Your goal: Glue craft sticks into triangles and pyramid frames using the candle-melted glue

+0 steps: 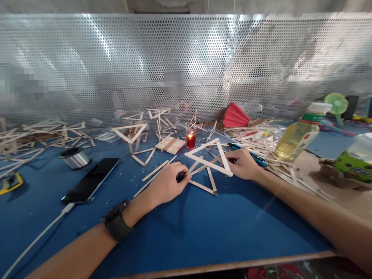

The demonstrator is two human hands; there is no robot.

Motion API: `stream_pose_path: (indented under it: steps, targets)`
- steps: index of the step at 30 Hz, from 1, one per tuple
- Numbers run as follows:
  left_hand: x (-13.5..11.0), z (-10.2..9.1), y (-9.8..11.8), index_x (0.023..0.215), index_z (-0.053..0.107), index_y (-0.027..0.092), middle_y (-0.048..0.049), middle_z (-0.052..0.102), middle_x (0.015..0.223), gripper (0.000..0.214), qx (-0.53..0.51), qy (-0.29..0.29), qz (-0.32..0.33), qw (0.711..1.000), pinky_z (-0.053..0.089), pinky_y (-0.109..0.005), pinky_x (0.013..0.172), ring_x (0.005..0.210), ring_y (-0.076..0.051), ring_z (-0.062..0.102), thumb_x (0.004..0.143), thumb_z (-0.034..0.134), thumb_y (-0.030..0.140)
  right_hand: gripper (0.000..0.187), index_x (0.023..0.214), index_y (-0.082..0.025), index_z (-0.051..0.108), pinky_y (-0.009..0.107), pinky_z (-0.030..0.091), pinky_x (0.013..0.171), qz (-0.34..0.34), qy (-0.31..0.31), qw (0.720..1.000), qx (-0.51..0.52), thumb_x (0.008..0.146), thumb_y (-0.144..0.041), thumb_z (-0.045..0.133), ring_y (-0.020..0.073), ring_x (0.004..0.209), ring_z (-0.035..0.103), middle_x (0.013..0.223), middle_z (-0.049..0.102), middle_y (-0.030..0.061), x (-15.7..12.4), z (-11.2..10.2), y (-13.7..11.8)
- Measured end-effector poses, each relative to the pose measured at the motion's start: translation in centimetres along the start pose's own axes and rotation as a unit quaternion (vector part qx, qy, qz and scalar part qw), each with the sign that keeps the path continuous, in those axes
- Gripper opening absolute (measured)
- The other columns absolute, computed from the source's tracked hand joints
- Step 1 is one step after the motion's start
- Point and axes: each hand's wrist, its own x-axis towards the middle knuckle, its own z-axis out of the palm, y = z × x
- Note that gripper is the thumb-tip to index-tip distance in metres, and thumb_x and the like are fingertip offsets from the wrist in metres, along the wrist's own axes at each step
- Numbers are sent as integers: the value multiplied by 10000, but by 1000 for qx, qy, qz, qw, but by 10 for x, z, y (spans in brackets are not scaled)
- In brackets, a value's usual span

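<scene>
A frame of flat wooden popsicle sticks (208,166) is between my hands, with one triangle above and another reaching down to the blue tabletop. My left hand (169,181) pinches the lower left part of this frame between thumb and fingers. On the opposite side, my right hand (243,163) is curled at the frame's right edge, its fingertips partly hidden behind the upper triangle. A lit red candle (191,139) in a small glass burns just behind the frame. Beside my right hand lies a blue utility knife (255,157). Two loose sticks (155,171) lie by my left hand.
A stack of sticks (170,145) and another stick structure (130,133) stand behind my left hand. Left are a wire spool (74,158) and a charging phone (91,181). Right are a stick pile (280,164) and a tilted bottle (300,133). A perforated metal panel (145,58) closes the back.
</scene>
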Motion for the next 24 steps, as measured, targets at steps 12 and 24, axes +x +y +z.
stream_pose_path:
  steps: [12,24]
  targets:
    - [-1,-2,2,646,463,211,1,507,635,374,23,34,-62,997,335,-316,620,624,-171,478,973,542,374,348,908,-207,771,261,445,603,-56,-203,977,34,843,-547,731,145,638,616,753,715,22,1,-11,-14]
    - [-6,-11,11,829,585,220,-8,623,801,276,6,-29,-39,999,424,-344,716,761,-201,581,877,658,482,311,910,-222,781,254,419,594,-67,-168,983,23,907,-517,680,122,592,567,717,697,7,3,-4,-2]
